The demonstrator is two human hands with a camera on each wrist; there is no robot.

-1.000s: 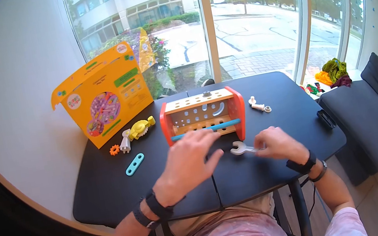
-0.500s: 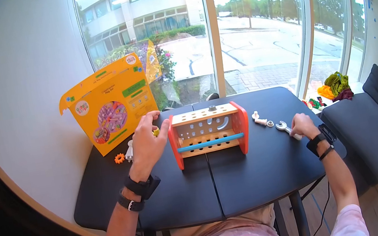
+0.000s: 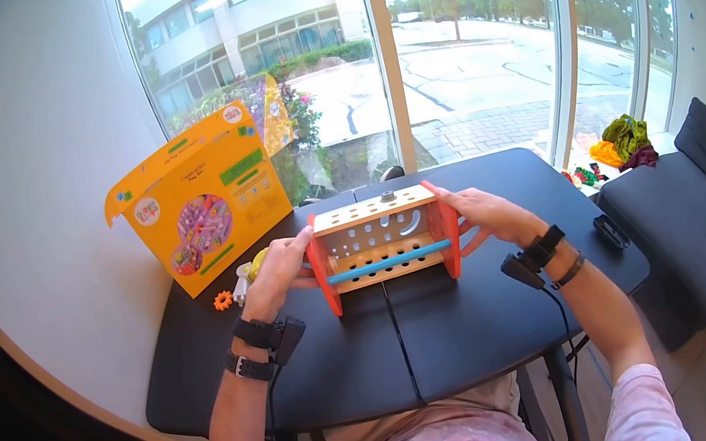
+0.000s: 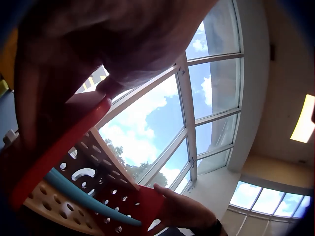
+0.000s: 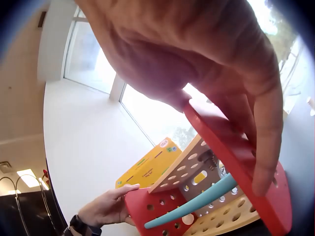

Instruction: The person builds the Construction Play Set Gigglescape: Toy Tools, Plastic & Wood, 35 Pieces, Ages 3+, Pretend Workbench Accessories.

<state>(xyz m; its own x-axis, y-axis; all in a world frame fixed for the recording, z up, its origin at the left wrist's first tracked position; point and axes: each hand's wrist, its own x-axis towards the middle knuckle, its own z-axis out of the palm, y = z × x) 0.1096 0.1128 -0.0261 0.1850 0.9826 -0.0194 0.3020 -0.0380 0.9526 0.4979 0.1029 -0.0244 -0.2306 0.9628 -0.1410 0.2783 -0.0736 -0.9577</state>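
Observation:
The toy workbench (image 3: 378, 209) has red end panels, pale boards with holes and a blue bar (image 3: 390, 261) across its front. My left hand (image 3: 278, 274) grips its left red panel, and my right hand (image 3: 496, 216) grips the right one. In the left wrist view the thumb lies at the top of the near red panel (image 4: 64, 140). The right wrist view has several fingers along the outside of the red panel (image 5: 231, 157), with the blue bar (image 5: 197, 202) beyond it. A grey bolt head (image 3: 387, 197) sits on the top board.
A yellow box (image 3: 204, 204) stands at the table's back left. By my left hand lie an orange gear (image 3: 223, 300), a white piece (image 3: 241, 287) and a yellow piece (image 3: 258, 264). A dark case (image 3: 610, 232) is at the right edge, beside a grey chair (image 3: 677, 234).
My right hand has let go of the white wrench and moved left onto the workbench's right panel. The left hand has come from the yellow piece to the left panel.

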